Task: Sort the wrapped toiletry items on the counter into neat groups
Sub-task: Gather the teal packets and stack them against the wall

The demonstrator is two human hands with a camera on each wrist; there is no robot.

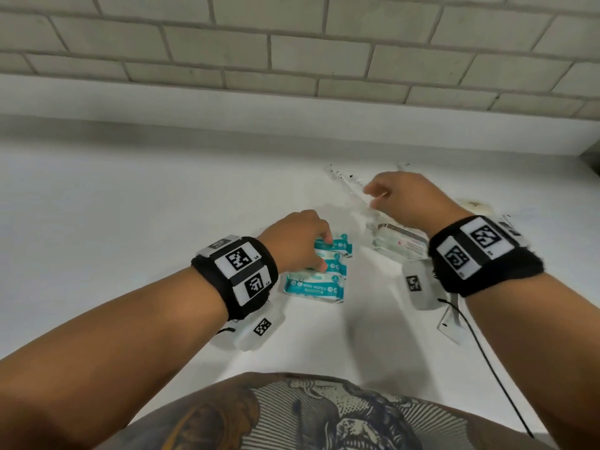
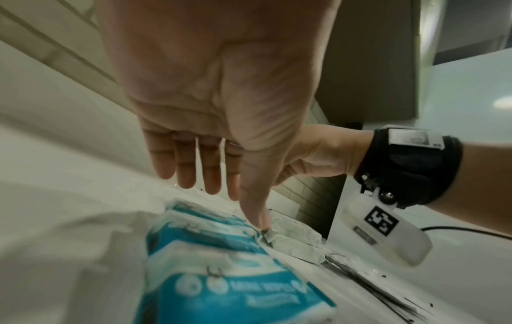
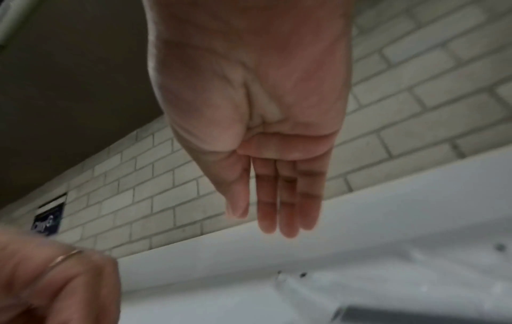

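Note:
Three teal-and-white mini wipes packs (image 1: 319, 287) (image 2: 221, 274) lie stacked in a row on the white counter (image 1: 130, 238). My left hand (image 1: 321, 254) (image 2: 235, 197) rests on the far packs, fingers straight and thumb tip touching a pack's edge. My right hand (image 1: 380, 196) (image 3: 266, 219) hovers with straight fingers over slim clear-wrapped items (image 1: 350, 183) and holds nothing. White wrapped bar-shaped packs (image 1: 401, 243) (image 2: 296, 241) lie between the two hands, partly hidden by my right wrist.
A pale round item (image 1: 477, 206) sits to the right behind my right wrist. A flat clear sachet (image 1: 449, 326) lies under my right forearm. The tiled wall (image 1: 292, 43) runs along the counter's back. My body stands at the front edge.

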